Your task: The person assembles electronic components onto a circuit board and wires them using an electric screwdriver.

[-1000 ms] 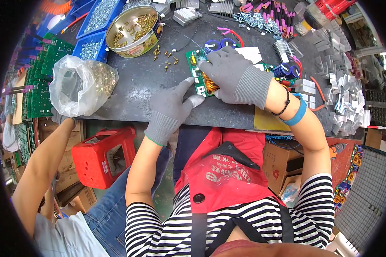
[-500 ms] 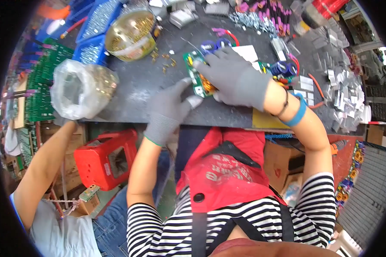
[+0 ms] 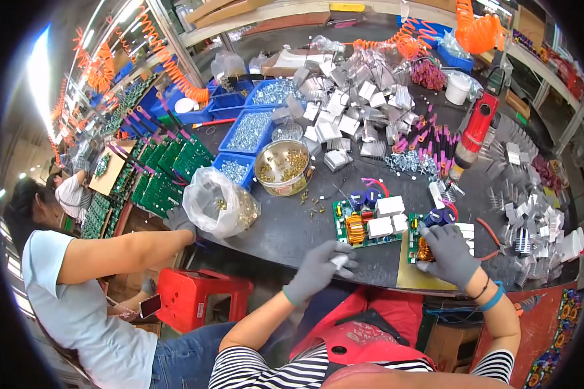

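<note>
My right hand (image 3: pixel 453 254), in a grey glove, is over a green circuit board (image 3: pixel 413 238) on the right, thumb and fingers bent around its left part beside a copper coil. My left hand (image 3: pixel 319 271), also gloved, hovers by the table's front edge, fingers loosely bent and apart, with a pale patch at the fingertips. No separate object shows clearly in it. Between and beyond my hands lies another circuit board (image 3: pixel 370 241), with a copper coil, white blocks and blue capacitors. Under the right-hand board is a yellowish sheet (image 3: pixel 409 275).
A round tub of brass screws (image 3: pixel 283 168), blue screw bins (image 3: pixel 248 131) and a plastic bag (image 3: pixel 217 206) stand left. Metal heat sinks (image 3: pixel 344 117) pile up behind; a red tool (image 3: pixel 477 133) stands right. At far left, a co-worker's arm (image 3: pixel 133 249) reaches toward the table.
The view has tilted up, showing more of the table. My right hand has moved from the coil board to the board on its right; my left hand has come away from the first board.
</note>
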Demonstrator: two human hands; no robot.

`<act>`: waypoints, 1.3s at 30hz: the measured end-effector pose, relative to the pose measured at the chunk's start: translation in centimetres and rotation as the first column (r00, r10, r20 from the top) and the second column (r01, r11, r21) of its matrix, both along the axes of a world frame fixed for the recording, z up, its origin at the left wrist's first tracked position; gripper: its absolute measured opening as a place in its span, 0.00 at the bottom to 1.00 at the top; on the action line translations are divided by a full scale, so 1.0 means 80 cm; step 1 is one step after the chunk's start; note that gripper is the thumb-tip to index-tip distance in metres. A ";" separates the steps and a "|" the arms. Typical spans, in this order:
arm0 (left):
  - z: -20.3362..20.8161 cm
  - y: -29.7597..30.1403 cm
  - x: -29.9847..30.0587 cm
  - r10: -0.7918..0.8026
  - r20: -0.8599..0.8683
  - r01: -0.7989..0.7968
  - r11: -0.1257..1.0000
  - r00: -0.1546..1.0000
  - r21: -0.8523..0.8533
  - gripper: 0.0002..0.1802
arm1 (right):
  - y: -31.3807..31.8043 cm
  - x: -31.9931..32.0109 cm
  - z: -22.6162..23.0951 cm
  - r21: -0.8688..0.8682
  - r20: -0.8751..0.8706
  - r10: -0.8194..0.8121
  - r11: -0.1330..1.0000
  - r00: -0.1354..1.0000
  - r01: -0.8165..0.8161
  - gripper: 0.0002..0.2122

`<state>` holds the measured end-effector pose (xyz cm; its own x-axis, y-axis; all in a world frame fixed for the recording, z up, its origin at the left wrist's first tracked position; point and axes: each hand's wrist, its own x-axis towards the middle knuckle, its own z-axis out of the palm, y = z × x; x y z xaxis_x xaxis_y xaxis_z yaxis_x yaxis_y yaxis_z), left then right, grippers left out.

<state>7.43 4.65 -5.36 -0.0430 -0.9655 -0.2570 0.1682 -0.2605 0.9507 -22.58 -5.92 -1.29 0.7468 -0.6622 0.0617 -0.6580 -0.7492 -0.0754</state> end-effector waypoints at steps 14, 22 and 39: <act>-0.043 -0.036 -0.105 -0.008 0.566 0.233 0.915 0.825 -0.328 0.09 | -0.026 -0.019 -0.021 -0.050 -0.015 0.017 0.999 1.000 -0.018 0.26; -0.050 -0.054 -0.137 0.106 0.704 0.219 0.909 0.702 -0.355 0.12 | -0.029 -0.028 -0.013 0.070 -0.071 -0.058 0.996 0.996 0.063 0.28; -0.061 -0.057 -0.153 0.340 0.862 0.712 0.489 0.376 -0.503 0.20 | -0.024 -0.036 -0.021 -0.032 -0.044 -0.040 0.999 0.998 0.039 0.22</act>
<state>-4.77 0.13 -10.22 -0.5516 -0.6930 0.4641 -0.6860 0.6935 0.2203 -25.50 -7.80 -2.96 0.7225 -0.6896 0.0502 -0.6895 -0.7240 -0.0220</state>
